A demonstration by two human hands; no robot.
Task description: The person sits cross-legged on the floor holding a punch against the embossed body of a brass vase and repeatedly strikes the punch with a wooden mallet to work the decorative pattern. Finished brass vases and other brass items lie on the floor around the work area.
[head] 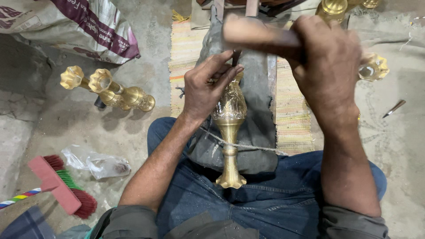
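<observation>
Directly under the left hand's fingers (223,73) lies the brass vase (229,128).

Brass vase (229,132): glossy gold metal, engraved, rough-patterned belly. Mallet (259,35): matt worn wood. Pad (256,110) beneath: dull grey cloth. Rug (290,110): coarse woven, striped. Floor (133,128): rough dusty concrete.

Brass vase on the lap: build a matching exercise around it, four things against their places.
Things:
1. brass vase
2. brush
3. wooden mallet
4. plastic bag

Places:
A. raised in the right hand
B. tied by a cord on the grey block, under the left hand
C. on the floor, lower left corner
D. on the floor, just right of the brush

Pairs: 1-B, 2-C, 3-A, 4-D
</observation>
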